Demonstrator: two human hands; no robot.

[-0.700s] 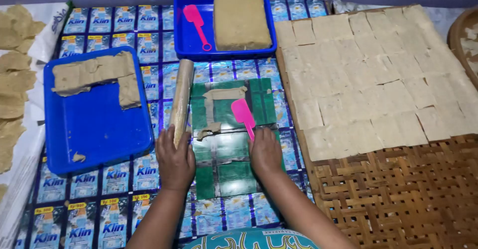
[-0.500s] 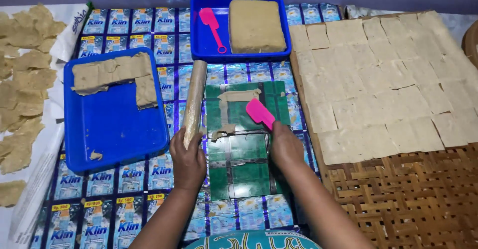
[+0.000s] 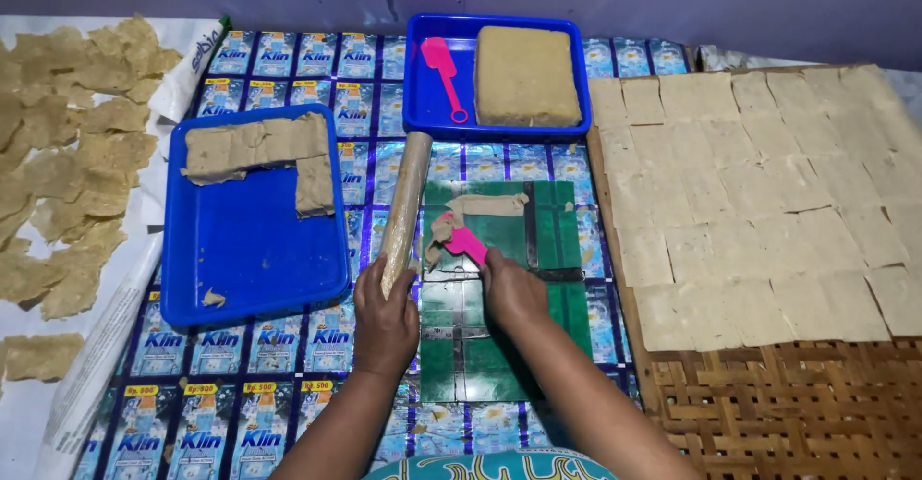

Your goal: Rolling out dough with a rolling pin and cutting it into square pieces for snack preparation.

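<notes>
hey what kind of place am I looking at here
Probably a home cracker-making spot set on the floor: thin dough squares drying on a woven bamboo mat, a tan dough block in a blue plastic tray, a dough-coated rolling pin.

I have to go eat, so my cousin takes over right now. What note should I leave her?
Left hand: grip on the wooden rolling pin, lying left of the green board.
Right hand: holds the pink scraper under dough scraps on the board.
Done: cut squares cover the woven tray.
Left: dough block and strips in the blue trays.
</notes>
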